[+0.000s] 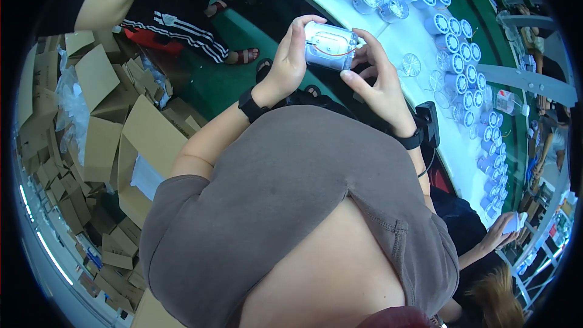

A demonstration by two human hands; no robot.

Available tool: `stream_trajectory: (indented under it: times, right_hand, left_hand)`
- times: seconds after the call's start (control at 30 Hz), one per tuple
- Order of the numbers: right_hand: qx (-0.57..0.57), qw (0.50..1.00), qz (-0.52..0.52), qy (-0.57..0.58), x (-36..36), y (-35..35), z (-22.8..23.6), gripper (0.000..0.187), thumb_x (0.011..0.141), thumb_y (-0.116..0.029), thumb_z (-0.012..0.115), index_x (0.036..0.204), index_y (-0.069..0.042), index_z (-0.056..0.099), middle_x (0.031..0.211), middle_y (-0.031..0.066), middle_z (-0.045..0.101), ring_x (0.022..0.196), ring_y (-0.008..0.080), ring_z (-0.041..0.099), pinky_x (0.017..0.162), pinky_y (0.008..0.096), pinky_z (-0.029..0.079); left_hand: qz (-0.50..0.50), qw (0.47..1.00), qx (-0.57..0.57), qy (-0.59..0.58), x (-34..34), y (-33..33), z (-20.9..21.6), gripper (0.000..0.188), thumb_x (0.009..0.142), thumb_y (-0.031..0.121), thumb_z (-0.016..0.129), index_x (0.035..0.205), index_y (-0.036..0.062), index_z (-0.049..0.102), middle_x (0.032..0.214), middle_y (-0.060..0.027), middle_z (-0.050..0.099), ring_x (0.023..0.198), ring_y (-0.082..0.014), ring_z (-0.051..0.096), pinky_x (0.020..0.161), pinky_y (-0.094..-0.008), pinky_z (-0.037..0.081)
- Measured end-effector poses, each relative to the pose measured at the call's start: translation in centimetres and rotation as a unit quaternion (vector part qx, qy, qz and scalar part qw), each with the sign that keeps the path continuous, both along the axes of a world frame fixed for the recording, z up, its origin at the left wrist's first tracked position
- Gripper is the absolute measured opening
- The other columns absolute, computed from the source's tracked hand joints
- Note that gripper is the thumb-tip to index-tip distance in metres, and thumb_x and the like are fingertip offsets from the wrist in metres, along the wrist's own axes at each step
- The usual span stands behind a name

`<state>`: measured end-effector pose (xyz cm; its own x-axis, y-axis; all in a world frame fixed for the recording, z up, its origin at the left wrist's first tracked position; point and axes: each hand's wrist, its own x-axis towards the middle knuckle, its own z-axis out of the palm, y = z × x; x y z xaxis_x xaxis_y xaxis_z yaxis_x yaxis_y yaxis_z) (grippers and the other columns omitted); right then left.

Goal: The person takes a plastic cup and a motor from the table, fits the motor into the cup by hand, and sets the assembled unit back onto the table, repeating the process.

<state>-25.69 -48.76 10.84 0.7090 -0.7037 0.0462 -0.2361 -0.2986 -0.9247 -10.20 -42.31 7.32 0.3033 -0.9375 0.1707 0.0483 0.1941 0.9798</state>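
Both my hands hold up a small clear-and-white cylindrical fan unit with a thin orange wire across its face. My left hand grips its left end, fingers curled over the top. On the other side, my right hand has its fingers on the part's right end and underside. I wear a black band on each wrist. The part is lifted above the near edge of the white workbench.
Rows of similar white round fan units lie along the white bench, beside a green strip. Flattened cardboard boxes pile up on the left. A person in striped trousers sits at top left; another person's hand holds a white part at lower right.
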Motion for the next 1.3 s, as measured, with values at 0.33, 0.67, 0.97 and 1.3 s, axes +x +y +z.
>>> stream_trajectory:
  times: [0.33,0.67,0.97,1.3]
  right_hand:
    - [-0.086,0.996,-0.023,0.023,-0.9,0.6,0.3,0.058,0.064,-0.012,0.067,0.115,-0.003,0.041,0.082,0.0071,0.052,0.072,0.0119,0.050,0.055,0.0195,0.043]
    - [-0.057,0.998,-0.019,0.034,-0.2,0.5,0.8,0.059,0.063,-0.013,0.068,0.114,-0.004,0.041,0.083,0.0096,0.054,0.067,0.0108,0.051,0.053,0.0189,0.043]
    - [-0.137,0.990,-0.014,0.040,-0.3,0.5,0.7,0.060,0.062,-0.012,0.069,0.115,-0.004,0.041,0.082,0.0105,0.054,0.068,0.0117,0.052,0.052,0.0196,0.044]
    - [-0.078,0.996,-0.028,-0.028,-0.6,0.8,-0.6,0.063,0.061,-0.013,0.071,0.114,-0.004,0.039,0.083,0.0092,0.053,0.074,0.0131,0.053,0.067,0.0245,0.044]
  left_hand:
    - [-0.051,0.998,0.031,0.034,-0.8,0.1,1.1,0.057,0.087,0.044,0.005,0.112,0.0057,0.040,0.100,-0.0106,0.050,0.094,-0.0159,0.050,0.083,-0.0249,0.039]
    - [-0.021,0.998,-0.023,-0.053,-0.3,0.0,0.9,0.058,0.087,0.045,0.006,0.112,0.0049,0.040,0.098,-0.0106,0.049,0.093,-0.0168,0.050,0.083,-0.0249,0.038]
    - [-0.047,0.998,-0.017,-0.040,-0.3,-0.2,1.2,0.064,0.083,0.052,0.004,0.113,0.0055,0.038,0.100,-0.0101,0.048,0.095,-0.0168,0.048,0.084,-0.0256,0.037]
    - [-0.071,0.984,-0.040,-0.160,-0.9,-0.4,0.7,0.072,0.079,0.060,0.002,0.118,0.0062,0.031,0.108,-0.0103,0.043,0.103,-0.0171,0.043,0.088,-0.0296,0.034]
